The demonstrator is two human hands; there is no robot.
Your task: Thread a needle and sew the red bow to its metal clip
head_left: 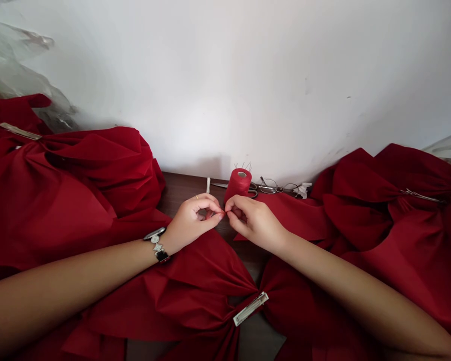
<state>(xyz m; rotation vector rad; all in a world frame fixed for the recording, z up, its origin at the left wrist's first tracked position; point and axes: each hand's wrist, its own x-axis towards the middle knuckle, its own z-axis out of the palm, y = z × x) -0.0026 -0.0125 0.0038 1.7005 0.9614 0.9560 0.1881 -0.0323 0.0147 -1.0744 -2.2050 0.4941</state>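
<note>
My left hand (196, 216) and my right hand (253, 220) meet fingertip to fingertip in the middle, both closed in a pinch. A bit of red thread (223, 213) shows between the fingertips; most of it is hidden or too fine to follow. Right behind the hands a spool of red thread (237, 182) stands upright, with several thin needles (244, 165) sticking up at its top. Below the hands lies a large red fabric bow (195, 286), gathered at its centre, where a pale metal clip (250, 309) lies across it.
Scissors (253, 189) and eyeglasses (268, 186) lie behind the hands on the dark table (180, 190), against a white wall (225, 90). Gathered red fabric with clips is heaped at left (60, 190) and right (398, 215). Clear plastic (18, 55) hangs at upper left.
</note>
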